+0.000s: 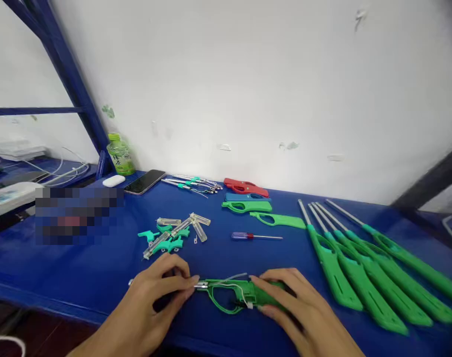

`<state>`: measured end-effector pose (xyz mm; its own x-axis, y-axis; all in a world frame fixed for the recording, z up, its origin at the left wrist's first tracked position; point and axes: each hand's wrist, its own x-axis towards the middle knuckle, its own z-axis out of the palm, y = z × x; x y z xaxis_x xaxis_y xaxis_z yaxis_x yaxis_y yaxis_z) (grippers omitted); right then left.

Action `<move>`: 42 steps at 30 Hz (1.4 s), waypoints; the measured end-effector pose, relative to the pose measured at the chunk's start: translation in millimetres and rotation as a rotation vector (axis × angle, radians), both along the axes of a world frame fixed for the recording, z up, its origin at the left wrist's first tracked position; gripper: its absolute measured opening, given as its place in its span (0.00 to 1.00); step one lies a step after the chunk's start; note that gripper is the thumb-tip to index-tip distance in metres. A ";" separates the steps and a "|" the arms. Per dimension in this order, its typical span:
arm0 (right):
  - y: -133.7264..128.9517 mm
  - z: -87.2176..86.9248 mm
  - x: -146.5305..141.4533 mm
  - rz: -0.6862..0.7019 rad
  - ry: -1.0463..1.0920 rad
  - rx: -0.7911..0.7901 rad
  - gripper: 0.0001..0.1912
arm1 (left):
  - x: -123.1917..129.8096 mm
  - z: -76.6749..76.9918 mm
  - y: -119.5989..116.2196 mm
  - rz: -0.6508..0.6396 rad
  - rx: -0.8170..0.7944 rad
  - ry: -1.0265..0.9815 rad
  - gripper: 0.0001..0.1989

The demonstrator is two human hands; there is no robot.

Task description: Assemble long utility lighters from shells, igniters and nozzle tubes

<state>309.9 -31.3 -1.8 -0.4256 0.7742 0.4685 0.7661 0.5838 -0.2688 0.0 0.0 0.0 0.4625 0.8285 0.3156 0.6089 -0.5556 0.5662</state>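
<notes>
A green lighter half-shell [261,296] lies open side up near the table's front edge, with a metal tube, a white wire and a thin grey wire in it. My left hand [166,292] pinches the metal tube at the shell's left end. My right hand [285,297] is closed round the handle end on the right. Just beyond are clear fuel tanks [199,231] and teal triggers [173,245]. A screwdriver [256,236] with a clear purple and red handle lies behind the shell.
Several assembled green lighters [382,282] lie at the right. Further back are green shells [246,206], a red shell [244,187], metal tubes with wires [191,183], a phone [144,182], a white case [113,181] and a green bottle [120,154] by the wall.
</notes>
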 end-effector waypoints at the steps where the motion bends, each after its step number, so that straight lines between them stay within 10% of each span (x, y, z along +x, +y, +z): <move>1: 0.4 -0.2 1.3 0.000 -0.003 -0.008 0.16 | 0.6 -0.3 0.2 -0.007 0.004 -0.002 0.12; 23: 3.7 1.8 -19.8 0.051 0.163 0.105 0.15 | 2.6 -1.4 1.8 -0.043 0.126 0.009 0.10; 42: 5.0 -3.0 -16.4 0.078 0.183 0.072 0.15 | -19.9 12.6 43.3 0.422 0.350 0.271 0.16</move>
<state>293.5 -26.3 -4.8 -0.3855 0.7041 0.5964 0.6605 0.6619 -0.3545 -19.9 43.3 12.6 0.2185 0.8260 0.5196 0.9138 -0.3600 0.1880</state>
